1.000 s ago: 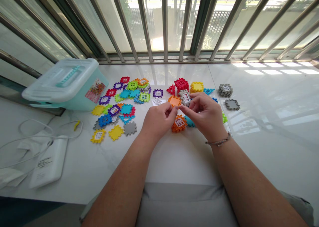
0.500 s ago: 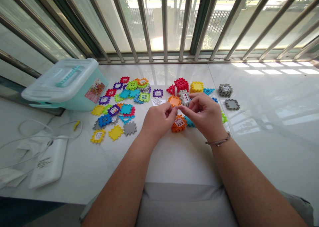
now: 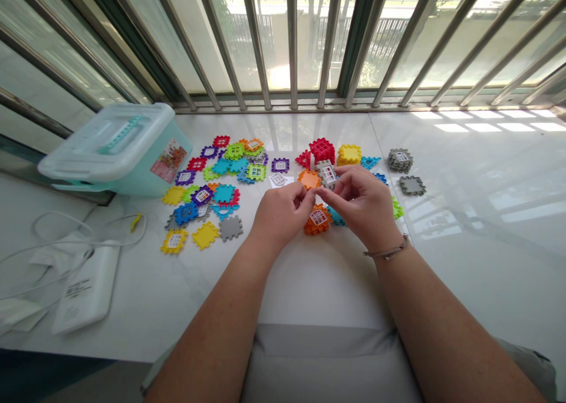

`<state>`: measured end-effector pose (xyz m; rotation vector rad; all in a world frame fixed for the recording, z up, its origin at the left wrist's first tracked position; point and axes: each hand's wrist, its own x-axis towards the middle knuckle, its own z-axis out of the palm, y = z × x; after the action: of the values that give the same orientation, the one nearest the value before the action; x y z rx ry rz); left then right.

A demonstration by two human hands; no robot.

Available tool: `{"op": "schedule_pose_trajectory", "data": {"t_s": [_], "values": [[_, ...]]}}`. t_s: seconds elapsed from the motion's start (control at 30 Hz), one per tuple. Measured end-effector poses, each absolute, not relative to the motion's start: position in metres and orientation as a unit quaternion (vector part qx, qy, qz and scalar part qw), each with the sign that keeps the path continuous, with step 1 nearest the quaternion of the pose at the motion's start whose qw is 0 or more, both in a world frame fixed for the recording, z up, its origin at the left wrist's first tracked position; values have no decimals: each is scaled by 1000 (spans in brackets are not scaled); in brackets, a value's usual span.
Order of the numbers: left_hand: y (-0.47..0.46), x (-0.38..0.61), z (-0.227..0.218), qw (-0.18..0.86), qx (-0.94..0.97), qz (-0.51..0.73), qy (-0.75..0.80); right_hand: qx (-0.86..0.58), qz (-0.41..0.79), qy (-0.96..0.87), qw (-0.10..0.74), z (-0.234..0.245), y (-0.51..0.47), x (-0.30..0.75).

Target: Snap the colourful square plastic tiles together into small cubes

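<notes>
Head cam: my L hand [image 3: 280,217] & R hand [image 3: 362,205] curl into a pinch just below grey window blk [image 3: 327,174], grip unclear; orange window blk [image 3: 317,219] sits beneath. Best to pinch firmly, edges square.

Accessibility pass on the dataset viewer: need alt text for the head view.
The left hand and right hand meet at the fingertips above a grey window block and an orange window block, amid colourful plastic tiles on a white marble ledge. A pale teal box sits left of the tiles, with barred windows behind.
</notes>
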<state>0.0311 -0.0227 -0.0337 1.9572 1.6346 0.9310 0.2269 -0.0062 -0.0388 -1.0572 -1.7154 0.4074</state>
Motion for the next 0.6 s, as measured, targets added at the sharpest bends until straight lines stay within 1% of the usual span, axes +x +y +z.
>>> {"op": "schedule_pose_trajectory", "data": {"t_s": [0.4,0.6], "values": [[-23,32,-33,221,704,329,589,-437,172,-719,511,-39,-6,226],[-23,33,-34,233,710,304,591,-444,184,-726,492,-42,-6,226]]}}
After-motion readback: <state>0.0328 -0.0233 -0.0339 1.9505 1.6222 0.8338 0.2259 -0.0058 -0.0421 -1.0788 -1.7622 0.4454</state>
